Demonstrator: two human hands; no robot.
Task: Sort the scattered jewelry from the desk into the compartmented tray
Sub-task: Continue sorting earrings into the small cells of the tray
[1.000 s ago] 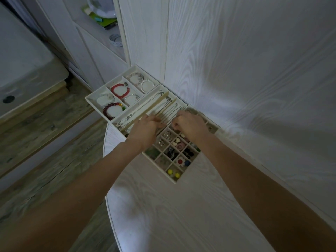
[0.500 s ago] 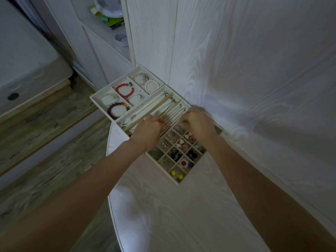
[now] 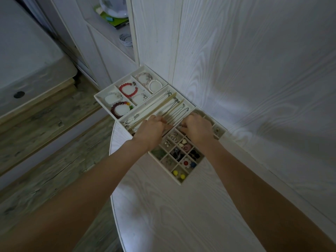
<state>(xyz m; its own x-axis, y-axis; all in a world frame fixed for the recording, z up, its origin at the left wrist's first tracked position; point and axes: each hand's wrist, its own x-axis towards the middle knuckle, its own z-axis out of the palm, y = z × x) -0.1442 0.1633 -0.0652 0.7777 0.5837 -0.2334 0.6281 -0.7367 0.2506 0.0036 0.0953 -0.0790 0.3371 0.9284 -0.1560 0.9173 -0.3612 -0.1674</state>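
Head view: the compartmented tray [image 3: 181, 181] sits at the far corner of the desk [image 3: 163, 215], against the wall, jewelry in its cells. The left hand [image 3: 151, 130] hovers over the long necklace lanes, fingers curled; whether it pinches a chain I cannot tell. The right hand [image 3: 197, 127] is curled over the small-cell grid, its fingertips hidden, its hold unclear. A red bead bracelet [image 3: 128, 90] lies in a far-left compartment; yellow beads [image 3: 179, 174] fill the nearest cell.
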